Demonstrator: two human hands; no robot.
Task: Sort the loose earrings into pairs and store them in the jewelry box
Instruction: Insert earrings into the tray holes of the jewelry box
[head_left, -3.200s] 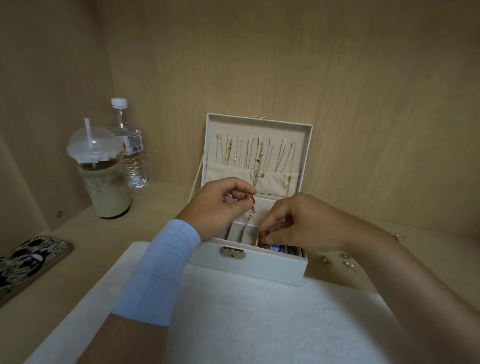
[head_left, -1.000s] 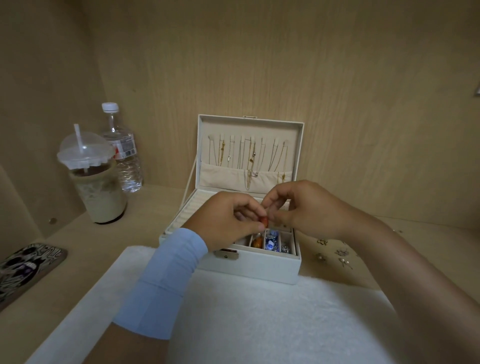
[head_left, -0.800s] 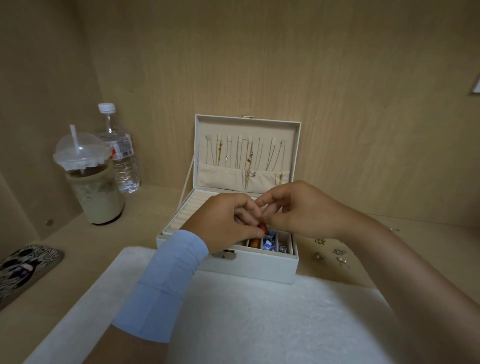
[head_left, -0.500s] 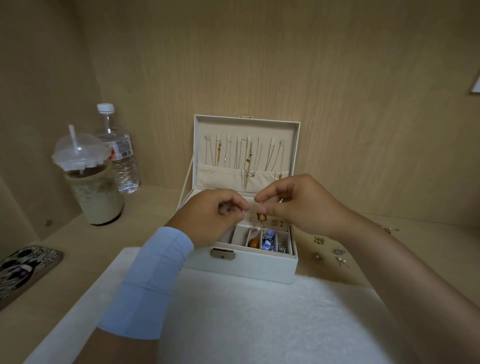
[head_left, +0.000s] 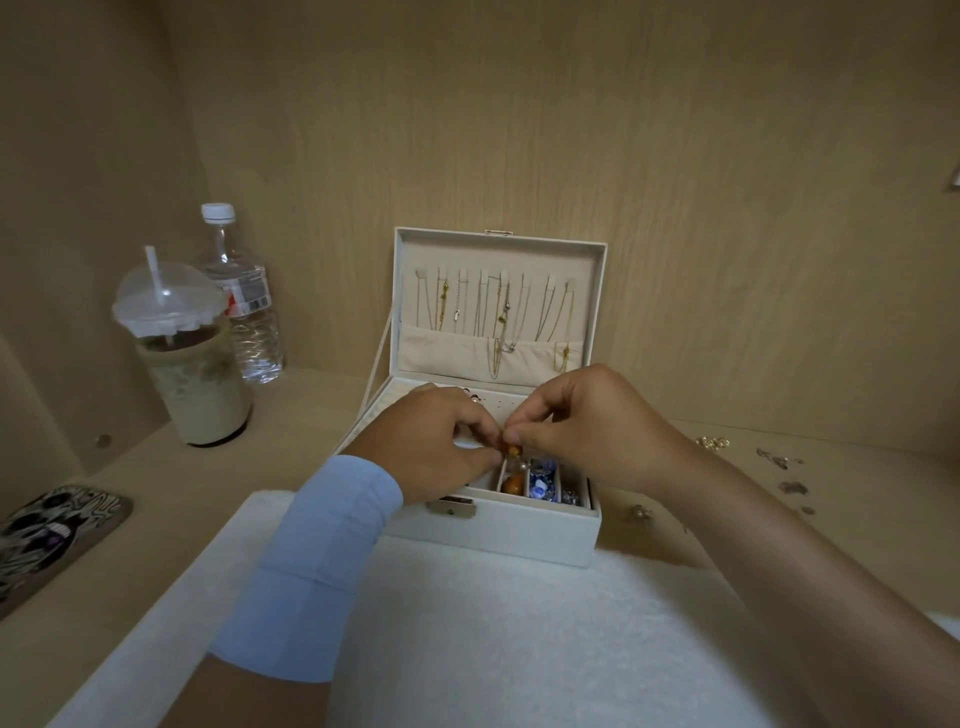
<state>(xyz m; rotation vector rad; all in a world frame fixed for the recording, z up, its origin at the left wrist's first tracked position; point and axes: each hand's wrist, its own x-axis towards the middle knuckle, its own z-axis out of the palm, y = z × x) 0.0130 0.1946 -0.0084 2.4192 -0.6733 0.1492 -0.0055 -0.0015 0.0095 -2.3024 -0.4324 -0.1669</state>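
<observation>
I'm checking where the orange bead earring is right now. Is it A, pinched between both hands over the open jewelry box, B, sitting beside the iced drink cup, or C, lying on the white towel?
A: the left hand and right hand pinch the orange bead earring above the jewelry box.

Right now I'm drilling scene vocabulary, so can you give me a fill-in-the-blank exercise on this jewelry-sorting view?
1. The lid of the jewelry box is ____.
2. The left hand and right hand pinch a small ____ bead earring over the box.
3. Beside the water bottle stands an iced drink cup with a ____ through its dome lid.
4. Loose earrings lie on the shelf to the box's ____.

Missing words: open; orange; straw; right
</observation>
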